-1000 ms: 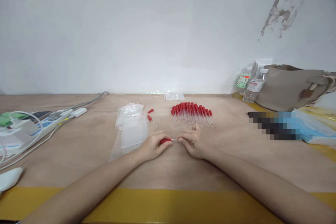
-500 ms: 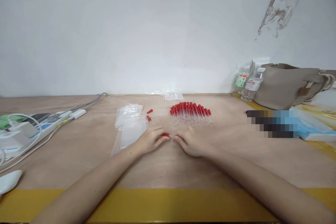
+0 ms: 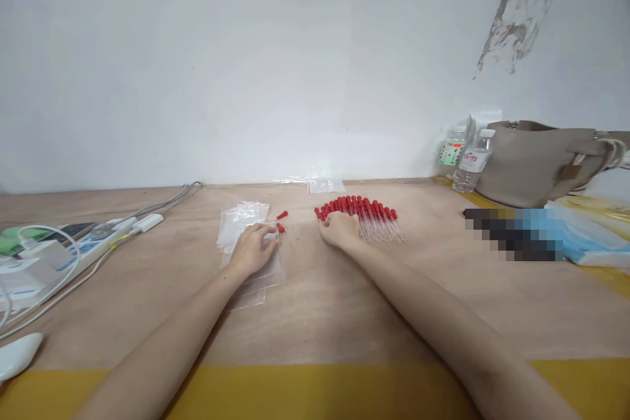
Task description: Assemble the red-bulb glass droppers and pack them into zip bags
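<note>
My right hand (image 3: 340, 230) is at the left end of a row of red-bulbed droppers (image 3: 378, 216). Its fingers are closed about the leftmost dropper (image 3: 317, 211), whose bulb sticks out past the fingertips; the thin clear tube is hidden by the hand. My left hand (image 3: 253, 249) rests over clear plastic bags (image 3: 241, 218), fingers bent and thumb apart from them, holding nothing that I can see. Just beyond its fingertips lie two loose red bulbs, an upper red bulb (image 3: 282, 214) and a lower red bulb (image 3: 280, 228), with faint clear tubes near them.
A power strip (image 3: 88, 246) with cables and chargers lies at the left, a white mouse-like object (image 3: 20, 356) in front of it. On the right stand plastic bottles (image 3: 473, 161), a grey bag (image 3: 536, 164) and a blue package (image 3: 590, 239). Another clear bag (image 3: 326, 185) lies by the wall.
My hands, which met at a red-bulbed dropper in the middle, have parted. The right moved forward to the row with a dropper; the left let go and moved left over the bags.
</note>
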Available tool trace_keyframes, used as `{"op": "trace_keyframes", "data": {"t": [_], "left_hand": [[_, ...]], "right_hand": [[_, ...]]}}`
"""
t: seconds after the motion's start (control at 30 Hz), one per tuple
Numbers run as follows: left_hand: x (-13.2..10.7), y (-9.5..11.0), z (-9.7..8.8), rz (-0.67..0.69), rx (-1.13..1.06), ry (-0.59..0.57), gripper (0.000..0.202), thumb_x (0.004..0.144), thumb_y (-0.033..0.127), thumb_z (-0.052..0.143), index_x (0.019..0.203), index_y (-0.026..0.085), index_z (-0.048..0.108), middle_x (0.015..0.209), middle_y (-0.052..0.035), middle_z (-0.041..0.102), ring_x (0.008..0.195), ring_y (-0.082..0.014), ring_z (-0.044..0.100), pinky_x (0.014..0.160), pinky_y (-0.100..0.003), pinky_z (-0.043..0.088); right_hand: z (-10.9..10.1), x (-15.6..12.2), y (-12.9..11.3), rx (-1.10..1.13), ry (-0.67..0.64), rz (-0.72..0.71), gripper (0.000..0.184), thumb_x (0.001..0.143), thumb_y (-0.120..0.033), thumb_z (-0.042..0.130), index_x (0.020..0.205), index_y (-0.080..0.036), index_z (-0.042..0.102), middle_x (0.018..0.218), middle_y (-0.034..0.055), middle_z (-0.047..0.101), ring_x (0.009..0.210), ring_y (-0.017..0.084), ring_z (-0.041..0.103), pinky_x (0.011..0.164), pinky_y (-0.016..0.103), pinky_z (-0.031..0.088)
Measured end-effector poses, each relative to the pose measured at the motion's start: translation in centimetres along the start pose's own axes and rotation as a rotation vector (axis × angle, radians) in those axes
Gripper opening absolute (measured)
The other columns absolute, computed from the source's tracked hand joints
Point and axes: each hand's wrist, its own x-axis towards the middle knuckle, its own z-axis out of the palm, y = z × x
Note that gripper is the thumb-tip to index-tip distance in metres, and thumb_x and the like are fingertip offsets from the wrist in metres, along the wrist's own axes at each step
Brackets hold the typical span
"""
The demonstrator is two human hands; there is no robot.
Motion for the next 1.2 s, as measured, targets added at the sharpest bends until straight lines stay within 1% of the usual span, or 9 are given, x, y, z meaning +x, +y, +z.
{"op": "trace_keyframes", "data": {"t": [0.1,0.2,0.37,0.57,0.63,0.77,0.87,1.03,1.2], "left_hand": [[0.0,0.0,0.1,0.011,0.013,-0.004,0.024,0.075,0.031,0.050,0.093,0.020,0.059,0.099,-0.0058,0.059,0.099,-0.0248,0.050,0.085,-0.036,0.039],[0.5,-0.2,0.0,0.024,0.010,0.001,0.023,0.076,0.029,0.047,0.093,0.018,0.059,0.099,-0.0065,0.059,0.098,-0.0242,0.050,0.086,-0.036,0.039],[3.7,-0.6,0.4,0.052,0.049,-0.041,0.024,0.078,0.024,0.042,0.090,0.017,0.060,0.094,-0.0092,0.059,0.094,-0.0260,0.051,0.083,-0.037,0.039],[8.6,-1.0,2.5,0.054,0.044,-0.127,0.026,0.073,0.016,0.044,0.093,0.017,0.060,0.096,-0.0098,0.061,0.093,-0.0247,0.054,0.082,-0.033,0.039],[9.5,-1.1,3.3,0.038,0.034,-0.157,0.026,0.069,0.014,0.047,0.091,0.017,0.061,0.093,-0.0096,0.063,0.088,-0.0239,0.056,0.079,-0.031,0.040],[10.3,-1.3,4.4,0.001,0.027,-0.190,0.018,0.063,0.011,0.050,0.075,0.017,0.063,0.078,-0.0074,0.064,0.074,-0.0220,0.058,0.069,-0.029,0.042],[10.4,-1.2,4.4,-0.024,0.023,-0.149,0.017,0.064,0.011,0.050,0.074,0.016,0.063,0.077,-0.0071,0.063,0.075,-0.0212,0.057,0.070,-0.029,0.042],[10.1,-0.1,3.3,-0.029,-0.034,0.032,0.029,0.072,0.012,0.044,0.096,0.014,0.059,0.095,-0.0089,0.057,0.086,-0.0201,0.054,0.080,-0.031,0.041],[8.2,1.3,2.0,0.016,-0.146,0.144,0.025,0.078,0.017,0.040,0.098,0.015,0.057,0.096,-0.0071,0.053,0.077,-0.0144,0.057,0.076,-0.027,0.045]], "right_hand": [[1.2,1.0,-0.7,-0.048,0.027,0.013,0.029,0.077,-0.033,0.042,0.071,-0.014,0.063,0.075,0.0115,0.065,0.074,0.022,0.058,0.079,0.039,0.025],[1.7,1.3,-0.6,-0.084,0.043,0.019,0.029,0.077,-0.032,0.043,0.073,-0.012,0.062,0.076,0.0138,0.065,0.073,0.023,0.059,0.081,0.041,0.022],[1.6,0.7,-0.5,-0.102,0.057,-0.022,0.034,0.079,-0.039,0.039,0.075,-0.013,0.062,0.075,0.0117,0.065,0.073,0.023,0.058,0.082,0.041,0.020],[2.0,0.1,-3.5,-0.053,0.004,-0.101,0.033,0.080,-0.040,0.038,0.086,-0.016,0.060,0.083,0.0112,0.064,0.080,0.022,0.058,0.079,0.038,0.023],[2.3,0.3,-4.6,-0.043,-0.006,-0.107,0.033,0.079,-0.041,0.039,0.089,-0.016,0.059,0.086,0.0118,0.064,0.083,0.023,0.057,0.079,0.038,0.024],[2.7,0.8,-6.3,-0.029,-0.058,-0.083,0.029,0.077,-0.035,0.044,0.086,-0.014,0.062,0.091,0.0151,0.064,0.086,0.025,0.057,0.077,0.038,0.028],[2.7,1.1,-6.7,-0.025,-0.086,-0.055,0.024,0.076,-0.026,0.045,0.085,-0.014,0.063,0.091,0.0152,0.064,0.086,0.024,0.057,0.079,0.039,0.028],[2.3,1.3,-6.4,-0.011,-0.089,0.009,0.022,0.076,-0.015,0.044,0.089,-0.014,0.063,0.092,0.0146,0.064,0.088,0.023,0.058,0.079,0.037,0.028],[2.1,1.5,-5.7,0.020,-0.067,0.045,0.023,0.076,-0.010,0.043,0.086,-0.014,0.063,0.092,0.0146,0.064,0.087,0.022,0.059,0.079,0.036,0.030]]}}
